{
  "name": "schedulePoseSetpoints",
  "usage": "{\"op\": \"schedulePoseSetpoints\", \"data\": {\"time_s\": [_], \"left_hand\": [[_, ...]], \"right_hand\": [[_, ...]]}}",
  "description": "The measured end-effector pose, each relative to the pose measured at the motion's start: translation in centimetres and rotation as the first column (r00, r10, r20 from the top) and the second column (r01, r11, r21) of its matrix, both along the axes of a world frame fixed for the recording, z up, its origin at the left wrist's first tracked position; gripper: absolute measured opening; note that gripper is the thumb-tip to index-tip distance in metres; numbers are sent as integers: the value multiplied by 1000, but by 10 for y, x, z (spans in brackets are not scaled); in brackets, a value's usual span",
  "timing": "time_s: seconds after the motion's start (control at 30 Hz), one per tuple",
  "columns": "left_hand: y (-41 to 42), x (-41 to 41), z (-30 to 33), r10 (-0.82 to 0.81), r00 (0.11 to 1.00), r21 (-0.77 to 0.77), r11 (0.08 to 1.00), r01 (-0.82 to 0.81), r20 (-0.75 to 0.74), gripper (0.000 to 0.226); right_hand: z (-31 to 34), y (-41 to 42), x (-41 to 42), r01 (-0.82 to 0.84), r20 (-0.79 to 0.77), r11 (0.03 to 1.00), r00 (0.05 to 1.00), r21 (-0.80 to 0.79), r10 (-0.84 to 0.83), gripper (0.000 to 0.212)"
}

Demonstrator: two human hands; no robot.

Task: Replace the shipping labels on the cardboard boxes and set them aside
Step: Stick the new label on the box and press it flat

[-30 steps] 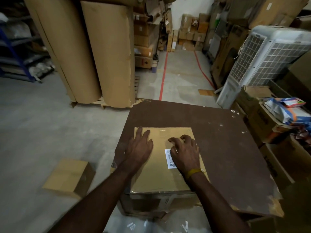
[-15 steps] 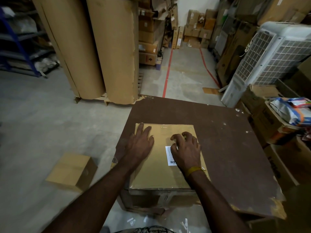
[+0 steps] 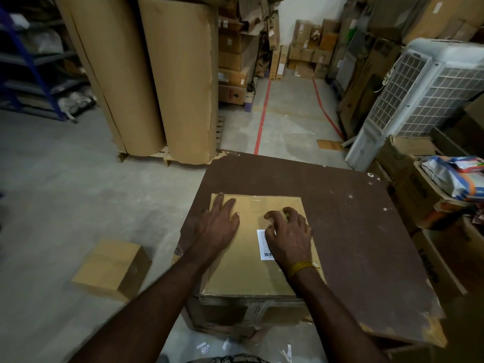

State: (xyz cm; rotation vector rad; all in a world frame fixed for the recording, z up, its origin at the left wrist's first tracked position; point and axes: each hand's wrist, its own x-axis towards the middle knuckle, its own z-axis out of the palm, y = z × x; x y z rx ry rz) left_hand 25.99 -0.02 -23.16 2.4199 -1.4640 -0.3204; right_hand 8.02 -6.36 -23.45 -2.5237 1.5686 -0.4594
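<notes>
A flat cardboard box (image 3: 251,260) lies on the near edge of a dark brown table (image 3: 353,231). A white shipping label (image 3: 262,244) with a barcode is stuck on its top, right of centre. My left hand (image 3: 217,229) lies flat on the box's left side, fingers straight. My right hand (image 3: 289,233) rests over the label with its fingers curled down onto the box top, covering most of the label. A second cardboard box (image 3: 112,268) sits on the floor to the left.
Two tall brown paper rolls (image 3: 157,74) stand on a pallet beyond the table. A white air cooler (image 3: 419,95) and open cartons (image 3: 424,195) crowd the right side. Stacked boxes (image 3: 235,61) line the back. Scraps of peeled paper (image 3: 286,352) lie on the floor near me.
Both hands stay on the box. My right fingers have curled and shifted slightly over the label; the camera has tilted a little.
</notes>
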Motion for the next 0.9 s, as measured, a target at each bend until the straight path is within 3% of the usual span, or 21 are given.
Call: {"op": "schedulePoseSetpoints", "data": {"time_s": [0.9], "left_hand": [[2, -1, -1, 6, 1000, -23, 1000, -6, 7, 55]], "right_hand": [[-1, 0, -1, -7, 4, 1000, 1000, -21, 7, 25]]}}
